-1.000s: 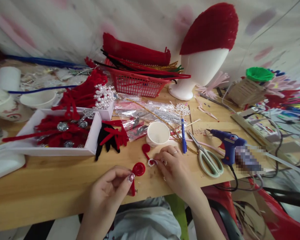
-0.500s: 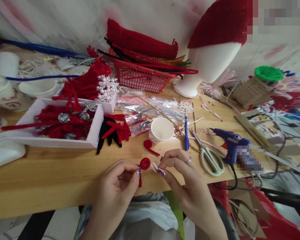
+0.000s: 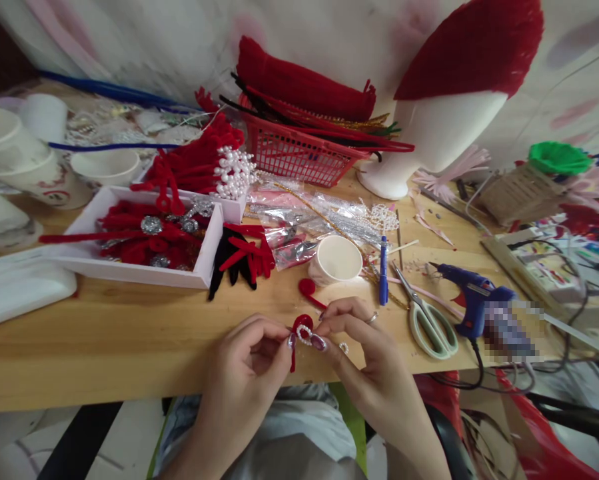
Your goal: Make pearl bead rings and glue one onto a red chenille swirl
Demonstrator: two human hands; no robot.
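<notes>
Between thumb and fingers, my left hand (image 3: 262, 350) pinches a coiled red pipe cleaner (image 3: 303, 321) with a short tail hanging down. A small ring of white pearl beads (image 3: 304, 335) is pinched in my right hand (image 3: 354, 337), which wears a finger ring. The bead ring lies over the front of the red coil; whether they touch I cannot tell. Just beyond my fingers, a second red coil (image 3: 308, 288) with a tail rests on the table. Another small bead ring (image 3: 344, 348) lies beside my right hand, partly behind the fingers.
A paper cup (image 3: 338, 259), a blue pen (image 3: 383, 273), scissors (image 3: 432, 323) and a blue glue gun (image 3: 472, 290) stand or lie to the right. At left is a white box (image 3: 144, 273) of red pieces. Behind are a red basket (image 3: 299, 157) and a white mannequin head (image 3: 429, 127).
My right hand has brought the bead ring left, from beside the red coil to over its front. The view has shifted, and a small bead ring now shows beside my right hand.
</notes>
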